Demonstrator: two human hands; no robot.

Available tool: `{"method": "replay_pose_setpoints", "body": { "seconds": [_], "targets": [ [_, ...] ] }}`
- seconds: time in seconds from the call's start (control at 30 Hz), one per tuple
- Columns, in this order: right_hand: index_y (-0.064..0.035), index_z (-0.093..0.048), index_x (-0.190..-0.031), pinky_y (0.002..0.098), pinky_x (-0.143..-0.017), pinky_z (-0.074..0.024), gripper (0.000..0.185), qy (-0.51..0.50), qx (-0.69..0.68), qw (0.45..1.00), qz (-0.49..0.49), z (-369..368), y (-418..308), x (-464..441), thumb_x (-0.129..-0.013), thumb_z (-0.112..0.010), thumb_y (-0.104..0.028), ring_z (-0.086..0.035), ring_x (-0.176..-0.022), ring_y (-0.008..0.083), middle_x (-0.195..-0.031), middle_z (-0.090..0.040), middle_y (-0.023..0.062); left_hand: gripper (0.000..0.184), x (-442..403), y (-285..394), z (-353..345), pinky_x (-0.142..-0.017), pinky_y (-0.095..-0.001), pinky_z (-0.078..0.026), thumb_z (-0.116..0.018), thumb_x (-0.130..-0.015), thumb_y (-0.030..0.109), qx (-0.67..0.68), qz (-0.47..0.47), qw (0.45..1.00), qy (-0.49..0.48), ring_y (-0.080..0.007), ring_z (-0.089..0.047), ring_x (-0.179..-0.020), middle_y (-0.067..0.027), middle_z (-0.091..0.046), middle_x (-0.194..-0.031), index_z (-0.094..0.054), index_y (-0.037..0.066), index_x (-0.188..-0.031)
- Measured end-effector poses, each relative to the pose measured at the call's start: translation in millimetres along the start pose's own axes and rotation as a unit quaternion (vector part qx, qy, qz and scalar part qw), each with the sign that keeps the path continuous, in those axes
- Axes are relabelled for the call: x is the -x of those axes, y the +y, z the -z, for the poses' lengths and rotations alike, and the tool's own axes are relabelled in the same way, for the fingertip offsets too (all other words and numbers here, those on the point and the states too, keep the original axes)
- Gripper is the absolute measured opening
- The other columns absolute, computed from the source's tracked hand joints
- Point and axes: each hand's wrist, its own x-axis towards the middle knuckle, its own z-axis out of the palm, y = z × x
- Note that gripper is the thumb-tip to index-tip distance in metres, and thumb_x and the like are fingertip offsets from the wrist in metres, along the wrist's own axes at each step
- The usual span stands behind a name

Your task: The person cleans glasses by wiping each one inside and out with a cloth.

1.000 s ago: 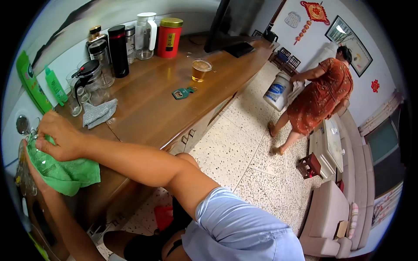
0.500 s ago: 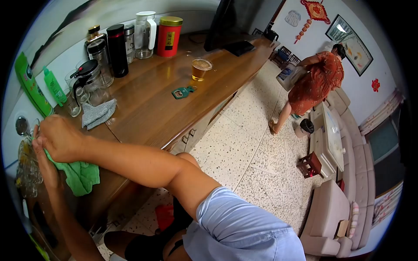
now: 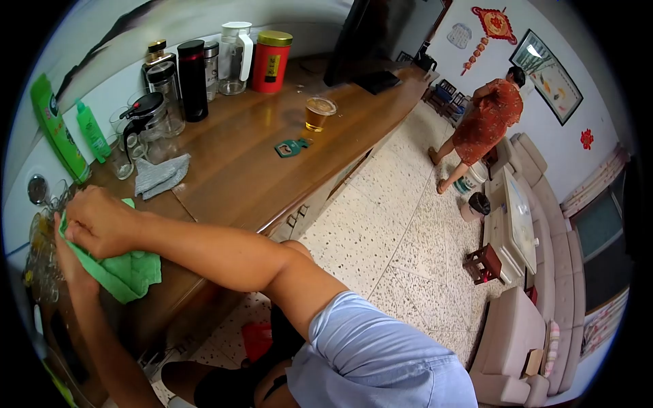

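My right hand [image 3: 102, 221] is closed on a green cloth [image 3: 129, 275] at the far left, over the edge of the wooden counter [image 3: 231, 183]. Beneath and beside it, my left hand [image 3: 70, 258] is wrapped against the same cloth, its fingers mostly covered. Whether a glass is inside the cloth cannot be made out now. Clear glassware [image 3: 42, 262] stands just left of the hands. A grey cloth [image 3: 162, 175] lies on the counter beyond them, next to a glass pot with a black handle [image 3: 146, 115].
Along the wall stand a black flask [image 3: 193, 81], a clear pitcher [image 3: 235, 60] and a red tin [image 3: 272, 62]. A cup of amber liquid [image 3: 318, 114] and a green opener [image 3: 292, 147] are mid-counter. A person in red [image 3: 488, 122] stands near the sofa [image 3: 544, 204].
My hands have shifted and turned with the green cloth; the glass seen in it earlier is now hidden. The other person has moved farther away, and the view has shifted slightly.
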Motion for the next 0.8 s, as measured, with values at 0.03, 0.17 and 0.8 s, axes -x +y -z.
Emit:
{"method": "replay_pose_setpoints", "body": {
  "seconds": [0.03, 0.17, 0.8],
  "targets": [
    [-0.0020, -0.061, -0.075, 0.0543, -0.073, -0.0475, 0.018, 0.012, 0.010, 1.000, -0.014, 2, -3, 0, -0.087, -0.068, -0.015, -0.062, -0.076, 0.0459, -0.076, -0.064, 0.0192, 0.063, 4, -5, -10, -0.117, -0.0384, -0.045, -0.043, -0.114, 0.052, -0.026, -0.028, 0.997, 0.068, -0.0246, -0.062, -0.131, -0.0109, -0.064, -0.142, -0.051, 0.003, -0.153],
    [0.0002, -0.061, -0.081, 0.0555, -0.074, -0.0476, 0.021, 0.076, 0.049, 0.994, -0.061, 8, -6, -2, -0.093, -0.065, -0.016, -0.063, -0.079, 0.0469, -0.082, -0.065, 0.0214, 0.060, 0, -27, -16, -0.120, -0.0383, -0.042, -0.040, -0.116, 0.045, -0.106, -0.138, 0.983, 0.055, -0.0237, -0.056, -0.139, -0.0136, -0.056, -0.152, -0.045, 0.002, -0.158],
    [-0.0032, -0.056, -0.071, 0.0543, -0.062, -0.0466, 0.036, 0.067, 0.047, 0.996, 0.027, -1, -19, 1, -0.102, -0.060, -0.019, -0.060, -0.065, 0.0453, -0.068, -0.059, 0.0212, 0.057, 2, -16, -9, -0.114, -0.0363, -0.048, -0.037, -0.117, 0.041, -0.023, -0.045, 0.991, -0.123, -0.0216, -0.062, -0.130, -0.0114, -0.060, -0.146, -0.046, 0.000, -0.156]
  ]
}}
